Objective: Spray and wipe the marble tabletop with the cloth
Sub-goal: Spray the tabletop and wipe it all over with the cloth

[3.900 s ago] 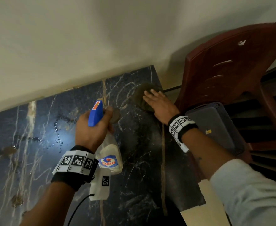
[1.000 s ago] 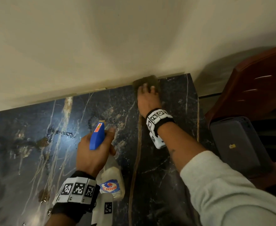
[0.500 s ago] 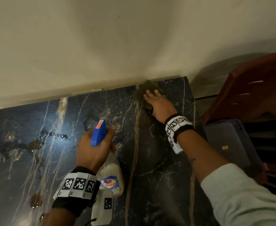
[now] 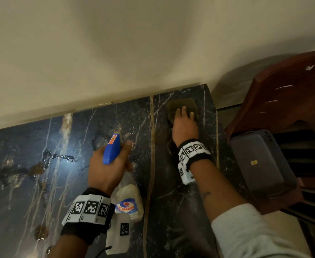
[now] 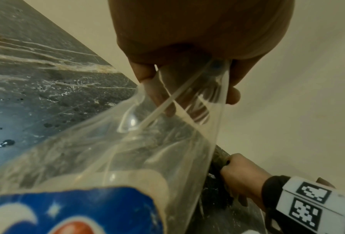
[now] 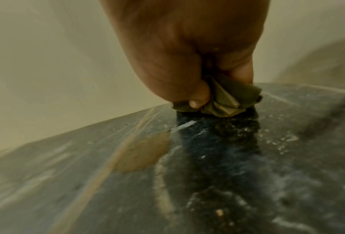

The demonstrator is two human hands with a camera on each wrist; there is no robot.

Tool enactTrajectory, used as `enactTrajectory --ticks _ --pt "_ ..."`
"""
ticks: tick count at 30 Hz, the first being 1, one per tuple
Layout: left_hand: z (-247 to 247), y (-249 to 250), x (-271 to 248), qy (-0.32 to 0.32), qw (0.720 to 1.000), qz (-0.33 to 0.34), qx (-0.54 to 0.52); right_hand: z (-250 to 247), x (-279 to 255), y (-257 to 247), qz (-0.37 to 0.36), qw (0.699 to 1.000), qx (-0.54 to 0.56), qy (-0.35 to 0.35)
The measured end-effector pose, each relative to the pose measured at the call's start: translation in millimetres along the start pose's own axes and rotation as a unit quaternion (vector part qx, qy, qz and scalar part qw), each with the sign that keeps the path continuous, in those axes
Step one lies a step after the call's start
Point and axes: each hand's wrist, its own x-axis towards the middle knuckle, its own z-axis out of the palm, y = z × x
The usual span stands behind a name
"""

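Observation:
The dark marble tabletop [image 4: 181, 202] with white and tan veins runs along the wall. My right hand [image 4: 185, 125] presses an olive cloth [image 4: 181, 106] flat near the table's far right corner. In the right wrist view the thumb [image 6: 195, 101] gathers a fold of the cloth [image 6: 227, 101] against the stone [image 6: 227, 158]. My left hand [image 4: 106, 170] grips the neck of a clear spray bottle [image 4: 128, 198] with a blue trigger head [image 4: 112, 151], held above the middle of the table. The left wrist view shows the bottle [image 5: 127, 150] up close.
Spray droplets [image 4: 63, 157] lie on the left part of the tabletop. A cream wall [image 4: 115, 53] bounds the far edge. Right of the table stands a maroon plastic chair [image 4: 287, 94] with a grey case [image 4: 261, 164] on its seat.
My right hand has slid the cloth along the wall edge from near the tan seam to the far right corner. The left hand with the bottle has hardly moved.

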Motion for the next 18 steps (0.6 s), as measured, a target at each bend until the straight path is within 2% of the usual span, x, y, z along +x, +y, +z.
enactTrajectory --ticks 2,3,6,7,8,10,12,14,16,18 --pt "-0.8 -0.3 -1.0 0.008 1.0 -0.003 -0.006 5.3 -8.3 -19.6 0.045 0.999 0.022 -0.018" --pt "0.0 -0.3 -1.7 0.008 1.0 -0.004 -0.003 10.1 -12.8 -26.2 0.028 0.999 0.015 -0.024" --pt "4.2 0.4 -5.4 -0.004 1.0 0.001 0.013 14.8 -17.9 -8.1 -0.114 0.993 -0.029 -0.028" --pt "5.3 0.2 -6.4 -0.009 1.0 0.004 0.017 13.3 -15.4 6.5 -0.145 0.989 -0.026 -0.028" --pt "5.8 0.1 -7.2 -0.012 1.0 0.005 0.018 11.6 -13.1 20.7 -0.144 0.989 -0.014 -0.025" --pt "4.3 0.3 -7.4 -0.008 1.0 -0.001 0.011 8.4 -11.4 32.9 -0.056 0.998 0.014 -0.002" --pt "2.1 1.2 -6.1 0.005 1.0 -0.007 -0.006 5.2 -15.6 13.1 0.039 0.999 0.021 -0.005" --pt "1.5 2.5 -5.4 0.012 1.0 -0.005 -0.013 8.2 -20.9 -13.9 0.055 0.997 0.04 -0.031" --pt "3.2 4.3 -5.3 0.009 1.0 -0.001 -0.007 14.4 -24.6 -19.5 -0.012 0.999 0.011 -0.029" --pt "5.5 6.0 -6.5 0.001 1.0 -0.001 0.0 16.3 -23.6 -0.4 -0.102 0.994 -0.002 -0.026"
